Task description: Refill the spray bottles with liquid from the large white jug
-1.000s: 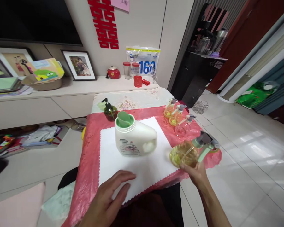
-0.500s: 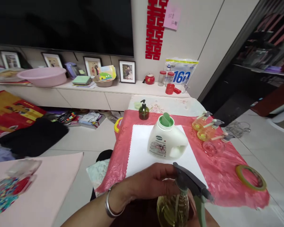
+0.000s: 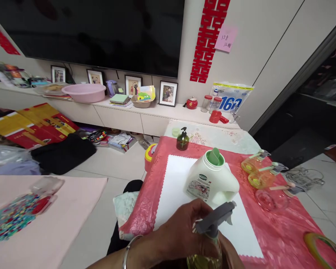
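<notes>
At the bottom centre, my left hand (image 3: 184, 228), a silver bangle on its wrist, is closed around the neck of a clear spray bottle (image 3: 205, 261). The bottle has a grey trigger head and yellowish liquid inside. My right hand (image 3: 229, 252) is partly hidden behind the bottle and appears wrapped around its body from the right. Just beyond my hands, a white detergent jug (image 3: 203, 183) with a green spout stands uncapped on a white sheet (image 3: 170, 190).
Three spray bottles with coloured liquid, one of them pink (image 3: 271, 200), lie along the right side of the red-covered table (image 3: 145, 198). A tape roll (image 3: 322, 246) lies near its right corner. A dark green pump bottle (image 3: 182, 140) stands farther back. Beads (image 3: 16, 213) cover part of a pink surface.
The grey trigger head has turned, its nozzle end swinging from lower right to upper right. My left hand has shifted down around the neck. The camera view has moved left.
</notes>
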`<state>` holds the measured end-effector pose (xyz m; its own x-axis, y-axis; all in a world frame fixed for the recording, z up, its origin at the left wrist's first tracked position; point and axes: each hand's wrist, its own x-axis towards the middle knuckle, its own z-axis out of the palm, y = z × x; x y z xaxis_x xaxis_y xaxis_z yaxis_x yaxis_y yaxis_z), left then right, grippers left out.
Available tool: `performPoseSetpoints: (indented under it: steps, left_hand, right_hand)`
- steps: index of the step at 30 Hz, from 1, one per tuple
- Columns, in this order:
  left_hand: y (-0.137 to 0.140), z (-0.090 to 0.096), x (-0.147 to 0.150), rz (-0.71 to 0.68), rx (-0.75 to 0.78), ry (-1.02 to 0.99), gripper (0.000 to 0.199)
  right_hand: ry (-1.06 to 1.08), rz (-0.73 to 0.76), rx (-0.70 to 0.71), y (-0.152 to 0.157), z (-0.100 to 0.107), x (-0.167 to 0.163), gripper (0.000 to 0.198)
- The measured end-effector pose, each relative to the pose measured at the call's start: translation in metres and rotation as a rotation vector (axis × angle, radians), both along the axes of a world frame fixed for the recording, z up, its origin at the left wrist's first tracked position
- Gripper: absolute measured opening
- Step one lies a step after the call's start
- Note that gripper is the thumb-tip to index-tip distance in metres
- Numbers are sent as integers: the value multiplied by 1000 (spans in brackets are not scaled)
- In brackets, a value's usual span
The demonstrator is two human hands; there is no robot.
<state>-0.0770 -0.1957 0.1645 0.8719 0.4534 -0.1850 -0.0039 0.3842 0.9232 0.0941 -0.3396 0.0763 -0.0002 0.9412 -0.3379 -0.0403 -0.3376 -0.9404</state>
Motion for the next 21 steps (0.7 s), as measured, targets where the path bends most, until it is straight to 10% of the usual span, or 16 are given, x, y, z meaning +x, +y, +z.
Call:
performPoseSetpoints:
  steps: [6,21]
  left_hand:
    - [9,14,-19,-156,47,-47,45]
    - [0,11,-9,401,25,-125,43]
  right_hand:
    - [111,-61,-69,23,-2,-11,82]
    - [-86,-140,303,42,32,-34,87]
